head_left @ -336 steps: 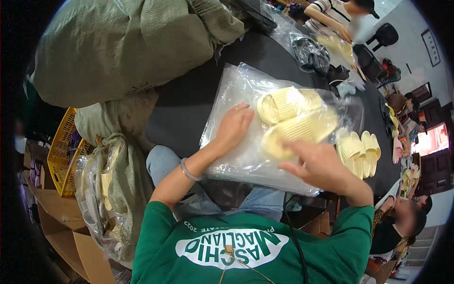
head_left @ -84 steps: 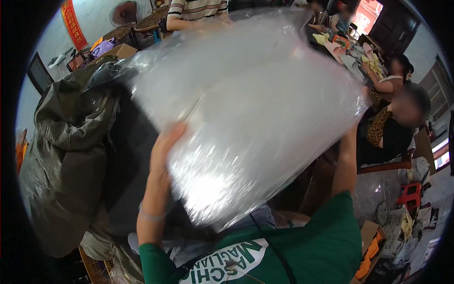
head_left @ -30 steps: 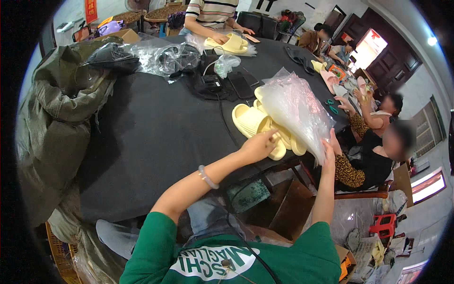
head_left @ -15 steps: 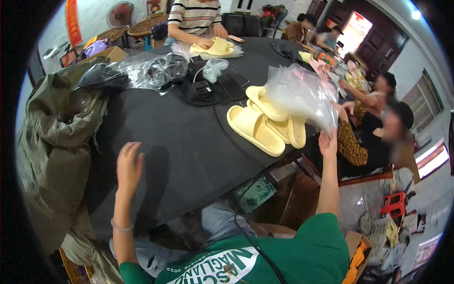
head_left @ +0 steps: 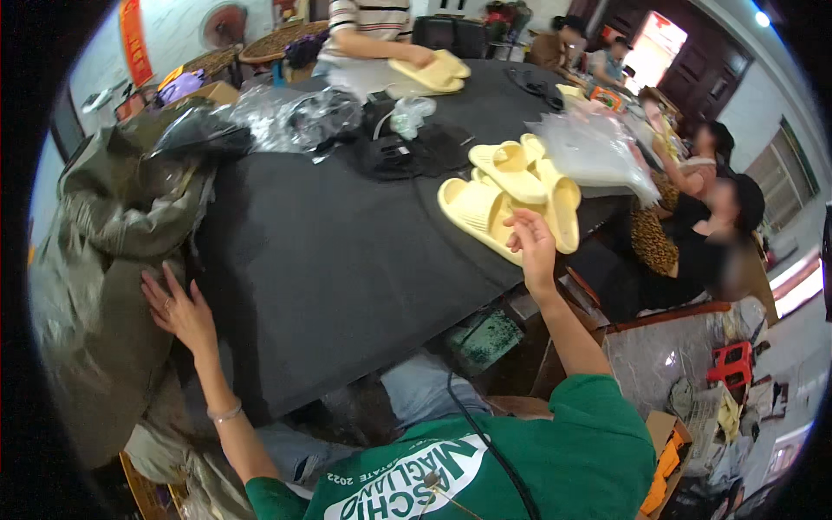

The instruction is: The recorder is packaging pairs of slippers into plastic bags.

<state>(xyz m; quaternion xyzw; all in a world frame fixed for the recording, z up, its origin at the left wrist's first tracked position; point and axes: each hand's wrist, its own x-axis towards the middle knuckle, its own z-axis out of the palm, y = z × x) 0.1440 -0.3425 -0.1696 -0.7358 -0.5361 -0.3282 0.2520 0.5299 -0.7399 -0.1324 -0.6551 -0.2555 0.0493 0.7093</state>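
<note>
My left hand (head_left: 182, 314) rests against the olive-green sack (head_left: 104, 286) at the table's left side, its fingers spread and holding nothing. Over the near edge of a pile of pale yellow slippers (head_left: 475, 206), my right hand (head_left: 532, 241) hovers with loosely bent, parted fingers. Nothing shows in it, and I cannot tell whether its fingertips touch a slipper. The slippers lie overlapping, one resting on top of the others. Just beyond them, at the table's right side, lies a stack of clear plastic bags (head_left: 594, 156).
The dark table (head_left: 338, 260) carries crumpled plastic (head_left: 299, 121) and a black cable near the middle. Across it, a person in a striped top handles a yellow slipper pair (head_left: 433, 71). Several other people sit along the right side. A red stool (head_left: 732, 364) stands on the floor.
My right hand has left the plastic bags, which now lie flat, and moved left over the slippers. My left hand has moved left onto the sack. The person opposite has lifted the slippers.
</note>
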